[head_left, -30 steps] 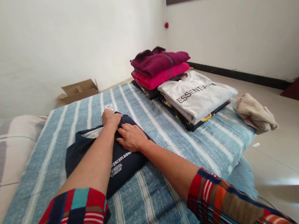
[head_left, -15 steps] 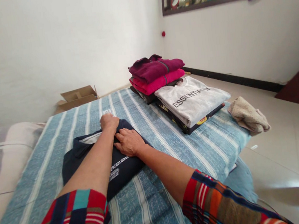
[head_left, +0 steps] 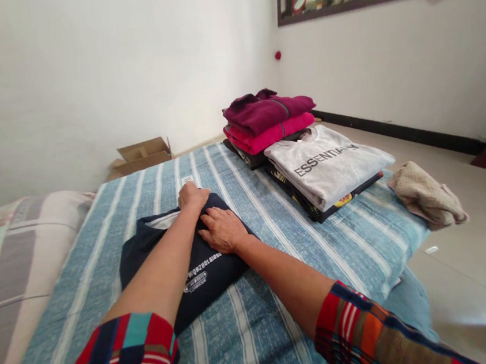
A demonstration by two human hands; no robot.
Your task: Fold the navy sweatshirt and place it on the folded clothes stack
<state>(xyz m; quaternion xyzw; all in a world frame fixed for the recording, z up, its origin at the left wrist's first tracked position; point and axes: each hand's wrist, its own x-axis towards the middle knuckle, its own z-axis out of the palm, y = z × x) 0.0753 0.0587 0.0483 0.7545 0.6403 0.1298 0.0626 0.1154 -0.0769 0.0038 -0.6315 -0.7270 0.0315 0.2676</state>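
Note:
A folded navy shirt [head_left: 211,292] with white printed lettering lies on the striped blue bedspread [head_left: 277,300]. Its neck opening, with a pale lining, faces the far left. My left hand [head_left: 194,197] is closed at the shirt's far edge, its fingertips mostly hidden, and appears to grip the cloth there. Just nearer and to the right, my right hand [head_left: 223,230] rests flat on the shirt with its fingers spread. My left forearm crosses over and covers part of the shirt.
Folded maroon and pink garments [head_left: 268,113] are stacked at the back right. Beside them a grey sweatshirt [head_left: 332,164] lies on a black printed garment. A beige cloth [head_left: 427,194] hangs over the bed's right edge. An open cardboard box [head_left: 144,154] stands behind the bed.
The view has turned slightly left, so everything appears shifted to the right. Both hands stay at nearly the same places on the shirt.

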